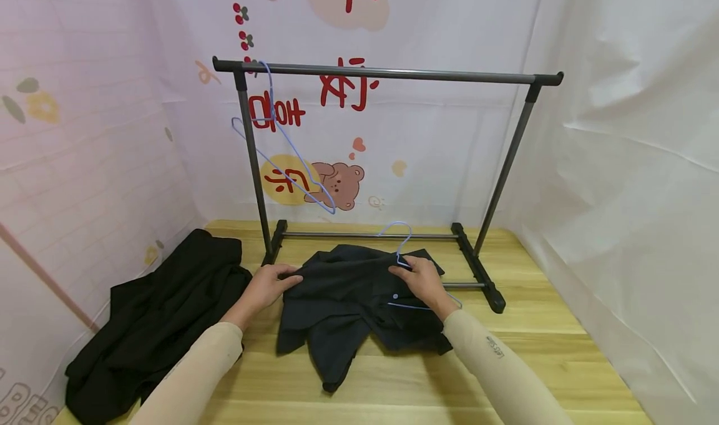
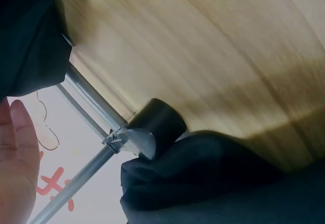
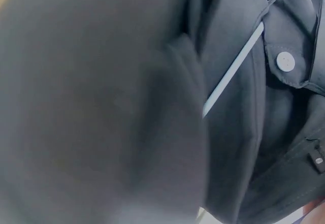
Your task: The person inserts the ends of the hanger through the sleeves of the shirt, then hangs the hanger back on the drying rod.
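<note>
A black shirt (image 1: 337,288) with pale buttons lies on the table, bunched and partly folded. A light blue wire hanger (image 1: 403,228) runs inside it; its hook sticks out at the top, and part of its bar shows at the front and beside a button in the right wrist view. My left hand (image 1: 272,288) pinches the shirt's left edge between thumb and fingers; in the left wrist view its fingers (image 2: 18,127) meet the cloth. Near the hook, my right hand (image 1: 421,279) grips the cloth. That hand is mostly hidden by fabric in the right wrist view.
A grey metal clothes rack (image 1: 387,73) stands behind the shirt, its black foot (image 1: 477,269) at the right. An unloaded blue hanger (image 1: 286,141) hangs at the bar's left end. Another heap of black clothing (image 1: 163,325) lies at the left, by the fabric wall.
</note>
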`<state>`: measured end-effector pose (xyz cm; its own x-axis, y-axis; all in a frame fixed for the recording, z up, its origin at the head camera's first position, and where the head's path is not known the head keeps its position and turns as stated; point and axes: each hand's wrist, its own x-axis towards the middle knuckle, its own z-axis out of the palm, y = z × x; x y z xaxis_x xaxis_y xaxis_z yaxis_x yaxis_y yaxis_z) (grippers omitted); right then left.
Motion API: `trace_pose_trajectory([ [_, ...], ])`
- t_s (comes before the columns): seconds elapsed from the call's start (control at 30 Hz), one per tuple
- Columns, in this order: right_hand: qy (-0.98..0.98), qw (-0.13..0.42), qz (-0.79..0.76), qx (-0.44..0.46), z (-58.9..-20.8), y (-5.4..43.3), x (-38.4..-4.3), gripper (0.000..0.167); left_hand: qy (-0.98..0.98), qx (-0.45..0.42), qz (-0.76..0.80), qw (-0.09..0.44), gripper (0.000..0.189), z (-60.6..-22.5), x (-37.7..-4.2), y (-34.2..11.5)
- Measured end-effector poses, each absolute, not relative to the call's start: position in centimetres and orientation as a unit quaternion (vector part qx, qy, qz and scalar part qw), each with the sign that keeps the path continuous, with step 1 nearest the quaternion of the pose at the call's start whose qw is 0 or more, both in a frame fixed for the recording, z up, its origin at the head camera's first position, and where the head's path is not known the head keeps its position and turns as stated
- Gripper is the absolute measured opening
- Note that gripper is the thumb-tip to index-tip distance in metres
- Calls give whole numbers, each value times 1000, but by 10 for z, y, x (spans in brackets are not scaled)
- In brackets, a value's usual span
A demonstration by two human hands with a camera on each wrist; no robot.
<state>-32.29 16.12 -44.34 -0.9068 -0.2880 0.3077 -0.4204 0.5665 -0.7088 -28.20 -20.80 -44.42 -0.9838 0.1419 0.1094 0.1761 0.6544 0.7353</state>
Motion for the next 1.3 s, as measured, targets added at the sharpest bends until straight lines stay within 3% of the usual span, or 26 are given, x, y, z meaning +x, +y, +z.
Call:
trace_pose_trajectory([
  [0.07, -882, 78, 417, 205, -438, 165, -325, 37, -907, -82, -413, 12, 36, -445, -283, -209],
  [0.23, -899, 96, 369, 213, -416, 175, -333, 30, -901, -89, -425, 13, 30, -442, -284, -205],
  [0.5, -901, 105, 346, 239, -376, 193, -341, 19, -934, -105, -330, 93, 16, -439, -287, -192],
  [0.7, -912, 103, 332, 217, -365, 202, -343, 26, -954, -60, -276, 97, 18, -437, -287, -184],
  [0.9, -916, 99, 332, 202, -372, 209, -345, 24, -913, 21, -385, 133, 22, -424, -292, -182],
  [1.03, -915, 93, 339, 198, -377, 215, -346, 24, -813, 67, -571, 97, 32, -404, -299, -181],
  [1.13, -915, 97, 343, 188, -377, 220, -349, 28, -742, 51, -667, 44, 37, -388, -303, -182],
  [1.3, -913, 117, 356, 162, -376, 229, -353, 33, -806, -44, -589, 36, 38, -375, -302, -190],
])
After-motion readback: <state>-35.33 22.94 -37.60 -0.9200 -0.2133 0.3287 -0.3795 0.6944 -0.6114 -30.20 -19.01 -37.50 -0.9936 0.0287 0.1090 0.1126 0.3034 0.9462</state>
